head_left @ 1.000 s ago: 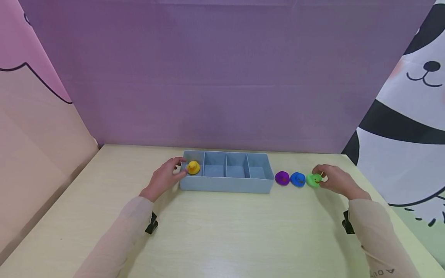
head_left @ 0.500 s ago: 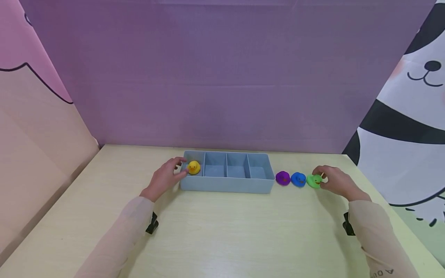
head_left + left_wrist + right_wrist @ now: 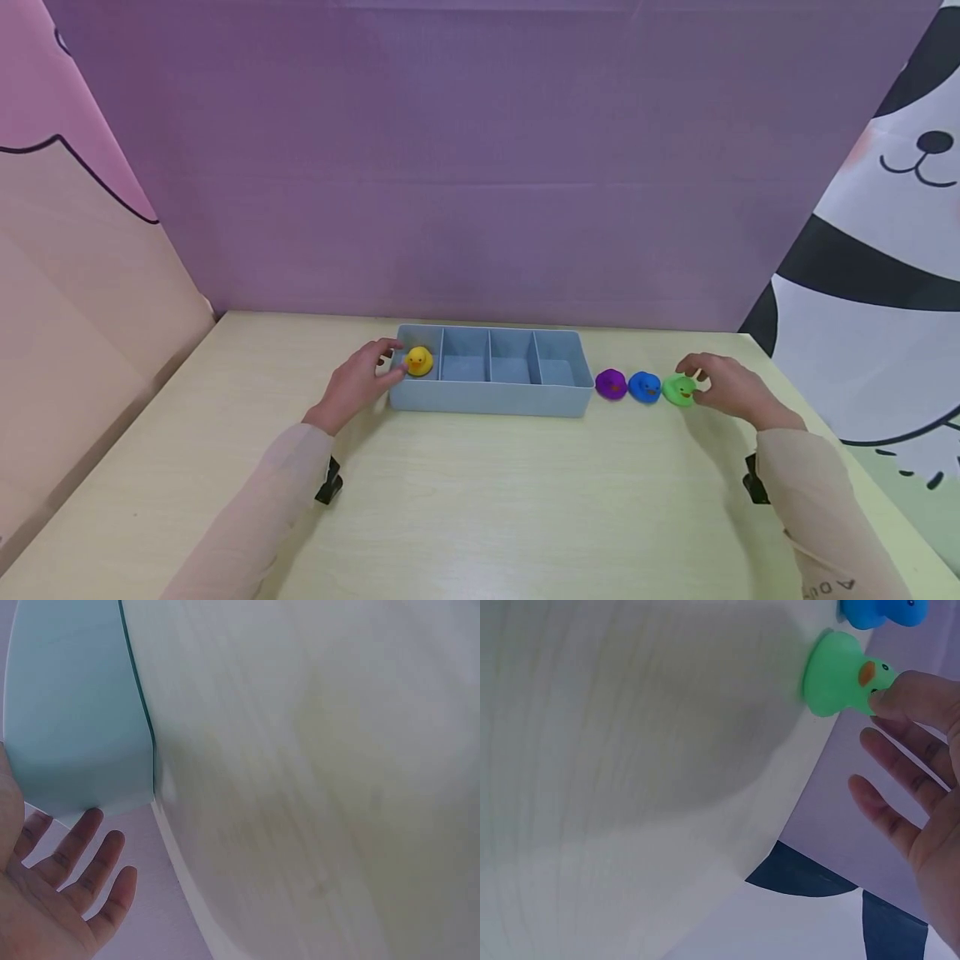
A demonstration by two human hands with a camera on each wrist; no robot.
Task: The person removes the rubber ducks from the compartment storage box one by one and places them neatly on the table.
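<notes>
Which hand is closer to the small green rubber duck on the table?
The right hand: one fingertip touches the small green rubber duck from its right side. The left hand is far to the left, at the left end of the blue divided plastic tray.

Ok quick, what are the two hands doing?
Left hand: open, fingers at the tray's left end.
Right hand: open, a fingertip touching the green duck.
</notes>
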